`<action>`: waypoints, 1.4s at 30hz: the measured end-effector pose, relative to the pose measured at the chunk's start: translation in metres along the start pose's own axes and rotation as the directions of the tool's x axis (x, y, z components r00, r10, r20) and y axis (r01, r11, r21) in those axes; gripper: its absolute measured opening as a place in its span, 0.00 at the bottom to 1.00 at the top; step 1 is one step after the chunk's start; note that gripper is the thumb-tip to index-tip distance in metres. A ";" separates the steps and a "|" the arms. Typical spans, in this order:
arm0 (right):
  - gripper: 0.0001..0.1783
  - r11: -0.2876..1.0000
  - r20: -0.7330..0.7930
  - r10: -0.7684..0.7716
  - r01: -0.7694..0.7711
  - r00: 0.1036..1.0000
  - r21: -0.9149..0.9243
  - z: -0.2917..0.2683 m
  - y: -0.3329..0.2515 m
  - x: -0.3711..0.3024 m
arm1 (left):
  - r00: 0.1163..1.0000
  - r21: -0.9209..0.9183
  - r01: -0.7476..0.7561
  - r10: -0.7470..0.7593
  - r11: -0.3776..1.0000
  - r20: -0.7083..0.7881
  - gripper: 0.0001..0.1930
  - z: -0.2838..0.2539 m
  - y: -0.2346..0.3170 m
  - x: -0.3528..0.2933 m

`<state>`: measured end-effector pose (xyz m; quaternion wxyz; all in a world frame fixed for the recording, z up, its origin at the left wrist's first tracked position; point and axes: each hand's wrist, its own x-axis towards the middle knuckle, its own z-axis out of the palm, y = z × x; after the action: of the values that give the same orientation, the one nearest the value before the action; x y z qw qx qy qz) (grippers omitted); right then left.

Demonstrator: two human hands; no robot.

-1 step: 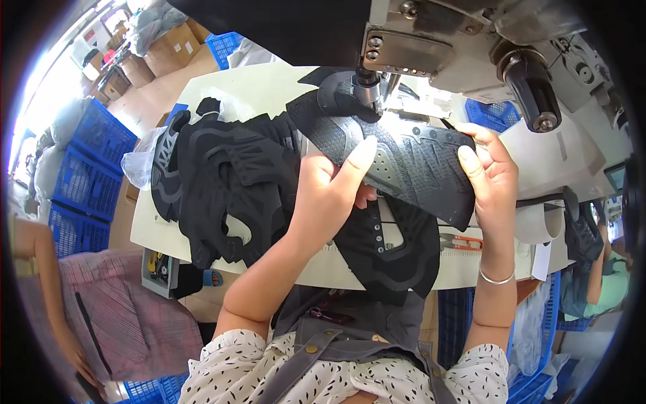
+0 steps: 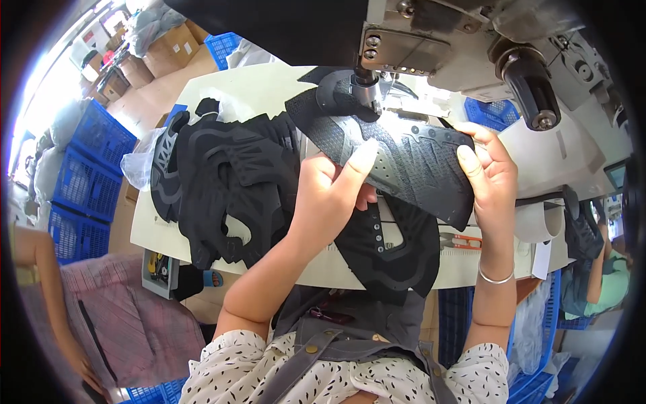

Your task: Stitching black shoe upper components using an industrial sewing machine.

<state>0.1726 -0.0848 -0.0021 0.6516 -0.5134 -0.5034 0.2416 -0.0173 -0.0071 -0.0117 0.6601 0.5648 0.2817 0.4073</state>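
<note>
A black shoe upper [image 2: 431, 178] with a perforated grey panel is stretched between my hands under the head of a sewing machine [image 2: 367, 87]. My left hand [image 2: 330, 192] grips its near left part, thumb on top and fingers beneath. My right hand [image 2: 491, 168] pinches the right end, with the thumb on the upper face. The upper's far left part lies below the machine's presser foot; the needle tip is hard to make out in the bright lamp light. Below the held piece, another black shoe upper [image 2: 397, 269] with eyelets hangs over the table's front edge.
Several black uppers [image 2: 235, 175] lie piled on the pale table [image 2: 161, 236], left of my hands. Orange-handled snips [image 2: 461, 241] rest near the front edge. Blue crates [image 2: 87, 175] are stacked at the left. Co-workers sit on both sides; one arm [image 2: 57, 303] shows at left.
</note>
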 end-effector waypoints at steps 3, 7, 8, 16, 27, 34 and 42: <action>0.12 0.999 -0.007 0.035 -0.035 0.999 0.018 0.003 -0.002 -0.004 | 0.995 0.042 -0.051 0.047 0.998 0.086 0.15 0.001 -0.007 -0.004; 0.12 0.998 -0.003 0.066 -0.066 0.998 0.016 0.006 -0.005 -0.014 | 0.991 0.006 0.030 -0.030 1.000 0.129 0.16 0.017 -0.011 -0.017; 0.13 0.994 0.011 0.105 -0.105 0.994 0.030 0.007 -0.009 -0.020 | 0.974 -0.026 0.106 -0.099 0.994 0.202 0.12 0.016 -0.011 -0.022; 0.19 0.920 -0.033 -0.028 0.013 0.999 -0.391 0.020 -0.035 -0.073 | 0.991 -0.160 0.074 -0.055 0.984 0.123 0.10 0.019 -0.014 -0.041; 0.27 0.845 0.189 0.234 -0.295 0.954 0.445 0.015 0.029 -0.071 | 0.977 -0.283 0.211 -0.208 0.936 0.041 0.10 -0.031 0.010 -0.039; 0.16 0.991 -0.254 0.091 -0.061 0.963 0.121 0.027 -0.006 -0.086 | 1.000 0.010 0.009 -0.009 1.000 0.010 0.09 -0.031 0.010 -0.045; 0.14 0.996 -0.273 0.085 -0.075 0.958 0.046 0.026 -0.001 -0.061 | 1.000 0.084 -0.016 0.016 0.996 -0.001 0.10 -0.031 0.014 -0.020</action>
<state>0.1256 -0.1249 -0.0269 0.7138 -0.5504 -0.3826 0.2028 -0.0562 -0.0081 -0.0061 0.6323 0.5939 0.2947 0.4008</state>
